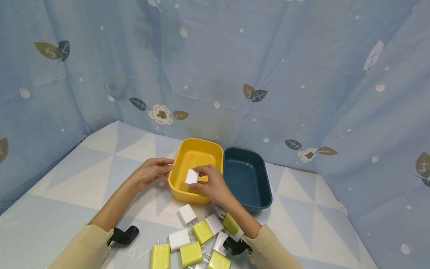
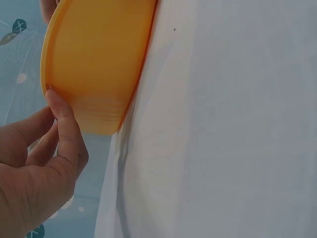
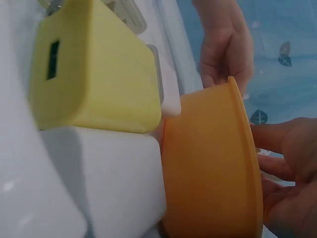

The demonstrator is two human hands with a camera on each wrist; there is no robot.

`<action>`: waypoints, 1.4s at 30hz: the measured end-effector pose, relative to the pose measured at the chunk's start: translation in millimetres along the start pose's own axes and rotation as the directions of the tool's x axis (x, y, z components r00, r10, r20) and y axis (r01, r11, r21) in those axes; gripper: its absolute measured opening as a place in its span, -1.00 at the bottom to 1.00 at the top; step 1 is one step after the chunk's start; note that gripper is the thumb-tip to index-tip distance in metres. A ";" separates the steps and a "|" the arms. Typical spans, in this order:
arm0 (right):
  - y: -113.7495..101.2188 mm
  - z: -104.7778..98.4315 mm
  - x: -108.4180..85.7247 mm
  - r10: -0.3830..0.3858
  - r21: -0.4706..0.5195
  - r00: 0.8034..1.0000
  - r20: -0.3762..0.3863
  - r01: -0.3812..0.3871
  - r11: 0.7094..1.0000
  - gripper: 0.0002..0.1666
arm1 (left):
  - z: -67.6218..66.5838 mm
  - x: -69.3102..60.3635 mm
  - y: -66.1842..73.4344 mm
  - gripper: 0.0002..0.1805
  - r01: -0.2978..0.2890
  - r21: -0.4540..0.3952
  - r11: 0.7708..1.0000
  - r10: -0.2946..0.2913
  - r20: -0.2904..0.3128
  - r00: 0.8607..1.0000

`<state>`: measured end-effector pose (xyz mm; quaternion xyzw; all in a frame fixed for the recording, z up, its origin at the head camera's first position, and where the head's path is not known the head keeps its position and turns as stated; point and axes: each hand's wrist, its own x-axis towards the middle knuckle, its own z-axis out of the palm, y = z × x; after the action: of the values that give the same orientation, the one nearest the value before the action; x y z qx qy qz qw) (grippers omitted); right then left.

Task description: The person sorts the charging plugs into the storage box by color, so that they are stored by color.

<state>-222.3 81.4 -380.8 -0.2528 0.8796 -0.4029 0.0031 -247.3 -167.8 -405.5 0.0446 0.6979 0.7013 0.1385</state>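
Note:
Over the yellow plastic bin (image 1: 196, 146), my right hand (image 1: 215, 185) pinches a white charger plug (image 1: 192, 177) between thumb and fingers. My left hand (image 1: 152, 172) is at the bin's left side, its thumb and fingers gripping the rim, as the left wrist view shows with the bin's outer wall (image 2: 99, 64). The bin's visible floor is bare. Below my right forearm lie several white and yellow-green charger plugs with metal prongs, among them a yellow one (image 1: 203, 231) and a white one (image 1: 187, 214). The right wrist view has a yellow charger (image 3: 114, 69) close up; the held plug is hidden there.
A dark blue bin (image 1: 246, 179) stands against the yellow bin's right side. Both rest on a cloth with blue and white triangles (image 1: 299, 201), near a blue patterned curtain (image 1: 215, 74). More chargers, such as a yellow one (image 1: 160, 257), lie along the front edge of view.

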 end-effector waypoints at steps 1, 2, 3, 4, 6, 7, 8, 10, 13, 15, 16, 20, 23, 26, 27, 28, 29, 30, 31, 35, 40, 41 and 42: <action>0.3 0.5 1.6 0.000 -0.018 1.000 0.009 0.000 1.000 -0.47 | 0.1 0.4 -0.2 -0.52 -0.002 0.000 1.000 0.002 0.000 1.000; 0.3 0.7 3.2 0.001 -0.030 1.000 0.019 0.000 1.000 -0.48 | 0.4 1.1 -0.6 -0.53 -0.004 -0.001 1.000 0.004 0.002 1.000; 0.7 0.9 4.5 0.008 -0.044 0.999 0.031 -0.007 0.999 -0.49 | 0.7 1.6 -1.1 -0.53 -0.008 -0.002 1.000 0.008 0.005 1.000; 1.0 1.2 5.9 0.019 -0.059 0.999 0.041 -0.017 0.998 -0.49 | 1.1 2.2 -1.4 -0.53 -0.010 -0.002 1.000 0.010 0.007 1.000; 1.0 1.7 8.6 0.039 -0.078 0.997 0.059 -0.034 0.996 -0.49 | 1.9 3.0 -1.8 -0.54 -0.017 0.000 1.000 0.017 0.013 1.000; 0.7 2.2 10.1 0.052 -0.089 0.997 0.065 -0.046 0.995 -0.50 | 2.2 3.1 -1.6 -0.54 -0.020 0.002 1.000 0.020 0.015 1.000; 0.5 3.1 11.8 0.060 -0.101 0.996 0.070 -0.053 0.993 -0.50 | 2.4 2.9 -1.2 -0.54 -0.022 0.006 1.000 0.022 0.016 1.000; -0.1 5.2 16.1 0.072 -0.130 0.994 0.079 -0.061 0.990 -0.50 | 2.5 2.0 0.2 -0.55 -0.023 0.018 1.000 0.022 0.011 1.000; -1.4 9.1 23.0 0.064 -0.170 0.993 0.098 -0.047 0.984 -0.49 | 2.1 0.5 2.0 -0.55 -0.023 0.032 0.999 0.023 0.006 1.000; -1.9 12.0 26.8 0.053 -0.190 0.992 0.116 -0.031 0.981 -0.47 | 1.8 -0.3 2.5 -0.55 -0.022 0.034 0.999 0.022 0.005 1.000; -2.4 13.5 28.5 0.045 -0.199 0.991 0.126 -0.019 0.980 -0.47 | 1.6 -0.5 2.6 -0.55 -0.021 0.034 0.999 0.021 0.005 1.000; -5.0 18.6 33.3 0.034 -0.228 0.987 0.156 0.003 0.974 -0.48 | 0.8 -0.8 2.3 -0.55 -0.021 0.028 0.999 0.021 0.005 1.000; -6.7 21.8 35.3 0.037 -0.255 0.986 0.164 0.006 0.967 -0.49 | 0.7 -0.4 1.8 -0.55 -0.022 0.023 0.999 0.022 0.004 1.000; -7.9 24.3 35.9 0.054 -0.278 0.984 0.167 -0.006 0.961 -0.49 | 0.9 0.3 1.3 -0.55 -0.021 0.022 1.000 0.021 0.005 1.000; -8.1 25.0 35.9 0.060 -0.284 0.984 0.167 -0.011 0.959 -0.49 | 1.0 0.5 1.2 -0.55 -0.020 0.021 1.000 0.020 0.003 1.000; -8.3 25.6 35.9 0.066 -0.287 0.984 0.167 -0.016 0.958 -0.49 | 1.1 0.7 1.2 -0.55 -0.018 0.020 1.000 0.018 0.002 1.000; -8.3 26.2 35.9 0.070 -0.288 0.984 0.166 -0.020 0.957 -0.49 | 1.1 0.8 1.1 -0.55 -0.017 0.019 1.000 0.017 0.002 1.000; -8.3 26.6 35.9 0.074 -0.288 0.983 0.166 -0.023 0.957 -0.49 | 1.2 0.9 1.2 -0.54 -0.015 0.020 1.000 0.015 0.002 1.000; -8.2 27.0 36.0 0.074 -0.285 0.984 0.165 -0.025 0.958 -0.50 | 1.2 0.9 1.3 -0.54 -0.013 0.017 1.000 0.013 0.001 1.000; -6.7 28.5 35.8 0.075 -0.267 0.983 0.166 -0.029 0.963 -0.56 | 1.2 0.5 1.3 -0.54 -0.006 0.013 1.000 0.006 -0.002 1.000; -5.0 29.8 33.9 0.075 -0.242 0.984 0.163 -0.033 0.970 -0.57 | 1.4 -0.7 0.8 -0.54 0.002 0.012 1.000 -0.002 -0.004 1.000; -5.0 30.1 33.5 0.073 -0.242 0.984 0.160 -0.033 0.970 -0.56 | 1.5 -0.9 0.8 -0.54 0.005 0.009 1.000 -0.005 -0.007 1.000; -5.0 30.1 32.9 0.074 -0.246 0.985 0.156 -0.034 0.969 -0.54 | 1.5 -1.1 0.8 -0.53 0.003 0.010 1.000 -0.003 -0.003 1.000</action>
<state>-242.5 42.7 -391.0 -0.2597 0.9254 -0.2703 0.0557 -246.0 -166.5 -404.5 0.0429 0.7015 0.6978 0.1383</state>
